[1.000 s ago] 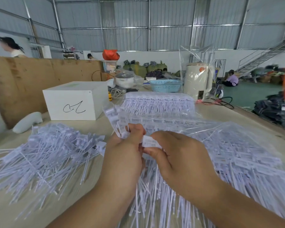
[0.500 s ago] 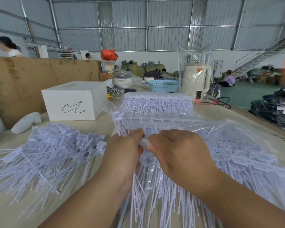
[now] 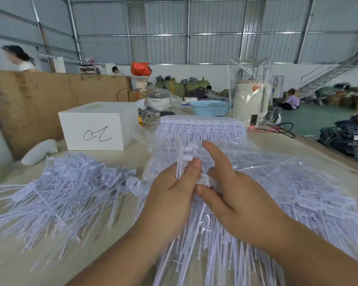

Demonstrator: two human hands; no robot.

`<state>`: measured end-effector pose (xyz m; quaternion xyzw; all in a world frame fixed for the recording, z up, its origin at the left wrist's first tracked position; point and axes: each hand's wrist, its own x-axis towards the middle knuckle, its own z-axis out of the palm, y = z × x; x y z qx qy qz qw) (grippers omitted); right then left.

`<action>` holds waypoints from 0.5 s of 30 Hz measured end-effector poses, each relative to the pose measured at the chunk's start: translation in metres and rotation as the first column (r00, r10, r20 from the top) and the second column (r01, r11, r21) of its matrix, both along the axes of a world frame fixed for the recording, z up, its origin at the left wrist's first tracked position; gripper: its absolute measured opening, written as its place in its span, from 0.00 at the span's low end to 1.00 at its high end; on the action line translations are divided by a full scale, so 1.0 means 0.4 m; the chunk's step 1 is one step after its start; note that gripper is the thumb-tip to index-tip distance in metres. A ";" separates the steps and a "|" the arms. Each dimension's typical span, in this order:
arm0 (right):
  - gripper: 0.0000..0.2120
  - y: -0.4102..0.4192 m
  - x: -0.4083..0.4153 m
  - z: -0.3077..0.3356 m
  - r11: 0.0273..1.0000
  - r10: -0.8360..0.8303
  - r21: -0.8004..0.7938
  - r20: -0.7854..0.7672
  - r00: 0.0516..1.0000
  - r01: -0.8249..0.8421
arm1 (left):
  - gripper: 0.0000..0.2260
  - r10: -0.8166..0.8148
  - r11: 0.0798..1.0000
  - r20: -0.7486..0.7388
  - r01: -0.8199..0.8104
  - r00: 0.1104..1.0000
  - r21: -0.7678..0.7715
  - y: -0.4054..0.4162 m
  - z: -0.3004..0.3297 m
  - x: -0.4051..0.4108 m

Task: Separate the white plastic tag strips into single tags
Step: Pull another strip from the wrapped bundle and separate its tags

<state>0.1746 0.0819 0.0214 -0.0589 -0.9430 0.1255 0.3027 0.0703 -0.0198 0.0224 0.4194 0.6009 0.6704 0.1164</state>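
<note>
My left hand grips a short white tag strip upright between thumb and fingers, with the tag heads sticking out above the thumb. My right hand sits just to its right, thumb and curled fingers pinching a single white tag at the strip's lower end while the index finger points up and away. Under both hands lies a clear bag of unseparated tag strips. A loose pile of separated single tags spreads over the table to the left.
A flat stack of tag strips lies behind the hands. Farther back stand a white box with a scribble, a blue basket, a cream kettle and cables. A cardboard wall lines the left. The table edge runs down the right side.
The strip in my left hand has become shorter and more upright. My right hand has opened its index finger outward and shifted slightly down, pinching a tag at the strip's base.
</note>
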 end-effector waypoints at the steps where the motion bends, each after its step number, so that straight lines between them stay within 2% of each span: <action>1: 0.35 0.002 -0.001 0.000 0.999 0.024 -0.035 0.018 1.000 -0.023 | 0.17 -0.077 0.997 0.003 0.077 0.997 -0.028 0.002 -0.004 -0.002; 3: 0.36 0.000 -0.002 -0.003 0.994 0.075 -0.078 0.041 0.996 -0.072 | 0.15 -0.177 0.982 0.016 0.177 0.984 -0.063 0.011 -0.013 -0.007; 5: 0.36 -0.002 -0.002 -0.007 0.983 0.126 -0.137 0.023 0.992 -0.122 | 0.10 -0.189 0.980 0.018 0.189 0.982 -0.065 0.013 -0.015 -0.012; 8: 0.32 0.018 0.005 -0.002 0.967 0.136 -0.222 0.043 0.990 -0.123 | 0.09 -0.174 0.983 0.022 0.175 0.984 -0.056 0.007 -0.008 -0.022; 9: 0.28 0.026 0.009 0.003 0.969 0.133 -0.220 0.062 0.989 -0.116 | 0.08 -0.156 0.987 0.048 0.157 0.987 -0.035 0.004 -0.004 -0.028; 11: 0.12 0.040 0.016 0.012 0.965 0.125 -0.238 0.071 0.990 -0.105 | 0.09 -0.098 0.994 0.107 0.102 0.989 -0.033 -0.002 0.004 -0.044; 15: 0.16 0.050 0.023 0.005 0.959 0.093 -0.278 0.143 0.985 -0.050 | 0.04 -0.140 0.973 0.163 0.166 0.977 -0.159 -0.007 0.003 -0.051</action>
